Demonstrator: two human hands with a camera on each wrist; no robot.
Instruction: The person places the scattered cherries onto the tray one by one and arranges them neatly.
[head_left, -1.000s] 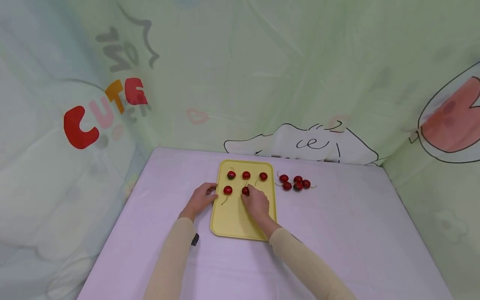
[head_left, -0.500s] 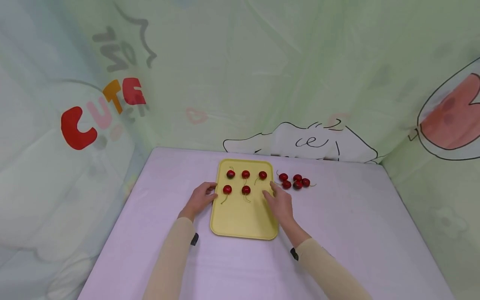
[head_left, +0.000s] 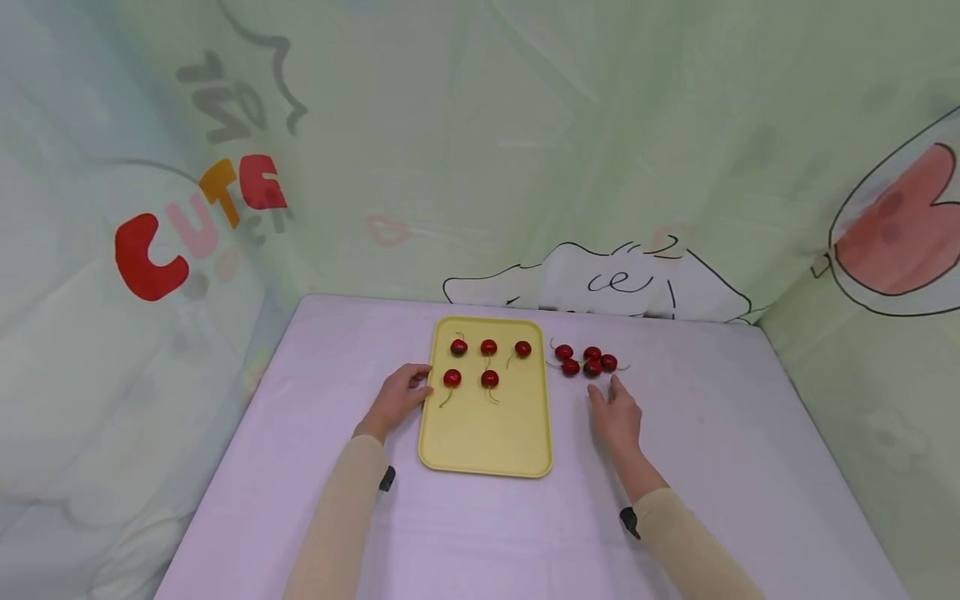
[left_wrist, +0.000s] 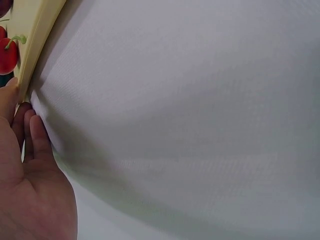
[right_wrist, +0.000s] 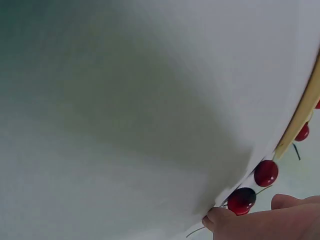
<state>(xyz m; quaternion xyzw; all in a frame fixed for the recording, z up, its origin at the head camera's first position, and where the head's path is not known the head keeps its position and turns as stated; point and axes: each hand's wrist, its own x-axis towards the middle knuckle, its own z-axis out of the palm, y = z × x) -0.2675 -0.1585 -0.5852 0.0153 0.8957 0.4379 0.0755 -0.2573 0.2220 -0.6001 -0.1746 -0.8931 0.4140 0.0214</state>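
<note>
On the lilac-covered table lies a yellow tray [head_left: 483,437]. Several red cherries with stems sit on it in two rows, among them a back-left cherry [head_left: 459,347] and a front-row cherry [head_left: 490,379]. My left hand [head_left: 397,398] holds the tray's left edge, its thumb at the rim and its other fingers against the outer side [left_wrist: 35,50]. To the right of the tray, several loose cherries [head_left: 592,367] lie in a cluster. Just in front of them is my right hand [head_left: 618,417], fingers apart and holding nothing; in the right wrist view its fingertips are close to a dark red cherry [right_wrist: 242,201].
A pale green printed cloth [head_left: 480,167] hangs behind the table and at both sides. The table's back edge [head_left: 367,298] runs along it. Both forearms in beige sleeves [head_left: 341,517] reach in from the front.
My right hand has let go of a cherry in the tray's second row, then moved right, out over the table to the loose cherries. The left hand has stayed at the tray's edge.
</note>
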